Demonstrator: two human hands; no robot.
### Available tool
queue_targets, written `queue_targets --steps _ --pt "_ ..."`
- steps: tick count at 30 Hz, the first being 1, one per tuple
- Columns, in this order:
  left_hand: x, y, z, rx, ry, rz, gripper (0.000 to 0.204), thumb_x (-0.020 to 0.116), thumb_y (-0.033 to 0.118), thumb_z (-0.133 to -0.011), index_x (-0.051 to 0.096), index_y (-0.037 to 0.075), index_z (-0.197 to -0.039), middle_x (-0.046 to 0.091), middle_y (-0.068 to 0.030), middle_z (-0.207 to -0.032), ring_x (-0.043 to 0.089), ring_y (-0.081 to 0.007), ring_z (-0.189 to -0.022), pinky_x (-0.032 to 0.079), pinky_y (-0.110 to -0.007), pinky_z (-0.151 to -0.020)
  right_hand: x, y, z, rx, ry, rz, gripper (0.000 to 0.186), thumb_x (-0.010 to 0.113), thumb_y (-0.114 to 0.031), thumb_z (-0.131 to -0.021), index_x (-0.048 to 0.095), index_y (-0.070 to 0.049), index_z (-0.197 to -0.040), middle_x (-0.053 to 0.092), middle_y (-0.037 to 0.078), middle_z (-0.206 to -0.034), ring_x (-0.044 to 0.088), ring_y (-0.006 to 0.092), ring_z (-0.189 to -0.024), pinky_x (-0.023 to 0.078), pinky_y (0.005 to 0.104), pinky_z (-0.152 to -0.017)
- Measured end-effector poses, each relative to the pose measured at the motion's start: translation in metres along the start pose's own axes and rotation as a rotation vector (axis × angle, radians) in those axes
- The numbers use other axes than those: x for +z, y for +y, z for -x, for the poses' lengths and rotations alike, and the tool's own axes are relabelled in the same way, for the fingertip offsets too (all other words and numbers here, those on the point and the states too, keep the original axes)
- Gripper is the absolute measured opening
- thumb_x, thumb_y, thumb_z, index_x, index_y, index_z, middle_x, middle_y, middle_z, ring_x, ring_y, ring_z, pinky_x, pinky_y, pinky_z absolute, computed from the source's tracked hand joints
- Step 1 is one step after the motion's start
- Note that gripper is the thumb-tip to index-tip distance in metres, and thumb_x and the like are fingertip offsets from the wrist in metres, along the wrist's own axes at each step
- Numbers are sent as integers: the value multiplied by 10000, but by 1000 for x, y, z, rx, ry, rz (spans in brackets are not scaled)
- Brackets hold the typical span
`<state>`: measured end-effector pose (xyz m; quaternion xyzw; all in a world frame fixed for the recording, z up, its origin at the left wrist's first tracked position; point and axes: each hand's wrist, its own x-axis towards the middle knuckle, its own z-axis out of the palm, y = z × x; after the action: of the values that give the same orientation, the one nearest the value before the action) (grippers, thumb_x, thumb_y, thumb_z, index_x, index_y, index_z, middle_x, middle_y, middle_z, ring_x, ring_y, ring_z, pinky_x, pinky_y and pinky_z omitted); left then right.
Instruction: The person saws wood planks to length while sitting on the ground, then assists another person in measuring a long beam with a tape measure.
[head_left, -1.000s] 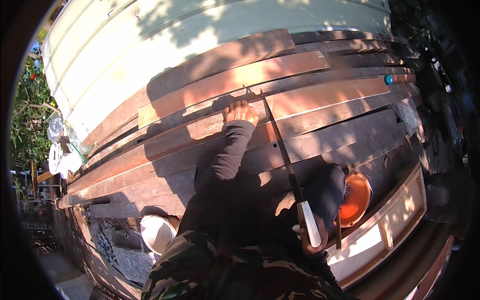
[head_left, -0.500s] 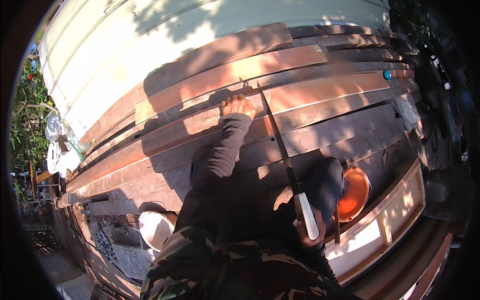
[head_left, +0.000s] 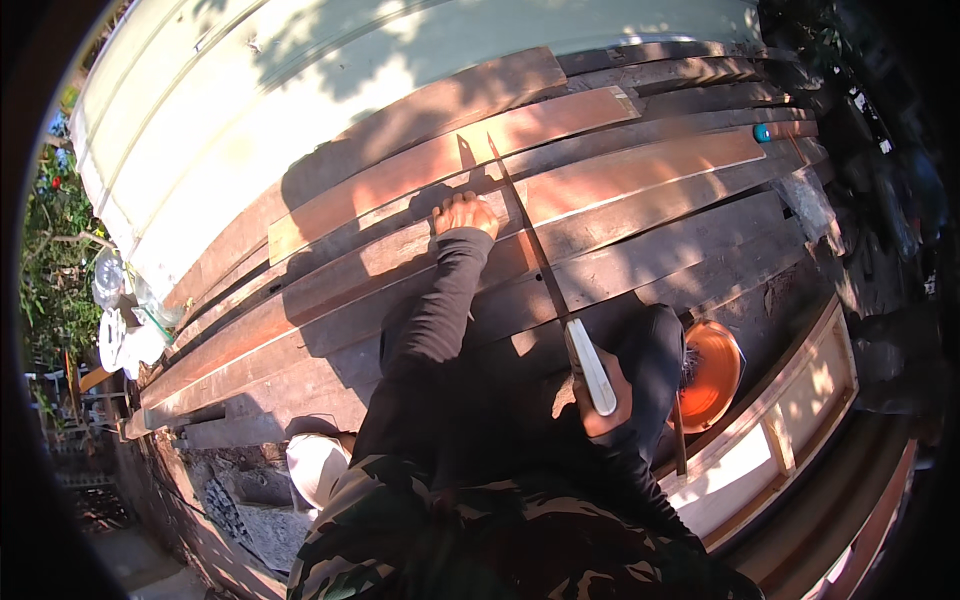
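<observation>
My right hand is wrapped round the pale handle of a handsaw. Its long, narrow blade points away from me and lies across a reddish-brown wooden plank, with the tip beyond the plank's far edge. To the left of the blade, my left hand presses on the same plank, its fingers curled over the far edge. Right of the blade, a lighter reddish board lies in line. The fine contact between the teeth and the wood is too small to make out.
More long planks lie side by side beyond my hands. A pale ribbed sheet covers the far left. An orange bowl and a wooden frame are at my right, a white rounded object at lower left.
My right hand has pushed the saw forward, away from me, so its handle is nearer the planks and its tip reaches farther out. My left hand has stayed on the plank.
</observation>
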<state>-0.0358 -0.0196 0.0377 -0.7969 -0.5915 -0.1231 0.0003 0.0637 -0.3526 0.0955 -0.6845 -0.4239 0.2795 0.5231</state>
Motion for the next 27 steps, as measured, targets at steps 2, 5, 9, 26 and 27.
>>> queue_targets --steps 2,5,9,26,27 --pt "1 0 6 44 40 4 298 481 248 -881 680 40 -955 688 -149 -949 653 -309 -960 470 -474 -878 -37 -11 70 169 -32 -64 460 609 -64 -855 539 -20 -1308 695 160 -1092 695 223 -987 513 309 -888" --pt "18 -3 4 45 204 -30 230 549 228 -822 675 38 -854 685 -135 -887 656 -294 -871 476 -447 -803 -37 -15 69 87 -55 15 444 607 -162 -931 519 43 -1314 672 182 -1148 671 221 -1027 495 304 -900" --pt "33 40 4 151 208 2 224 544 226 -831 667 40 -846 684 -130 -878 656 -289 -872 479 -440 -795 23 31 -91 -52 103 -27 446 615 -24 -805 570 -57 -1248 666 141 -822 695 255 -741 537 334 -700" --pt "13 14 4 100 159 -136 259 519 259 -876 655 42 -912 683 -132 -962 648 -300 -942 474 -447 -834 41 31 -86 -46 78 -191 396 640 -26 -822 585 -46 -1214 659 158 -841 680 229 -739 517 325 -693" --pt "19 18 -1 115 176 -107 267 516 262 -874 661 44 -930 688 -137 -975 654 -304 -946 481 -450 -839 55 30 -120 -169 191 -177 429 648 -21 -793 582 -46 -1216 667 172 -861 691 241 -767 524 350 -705"
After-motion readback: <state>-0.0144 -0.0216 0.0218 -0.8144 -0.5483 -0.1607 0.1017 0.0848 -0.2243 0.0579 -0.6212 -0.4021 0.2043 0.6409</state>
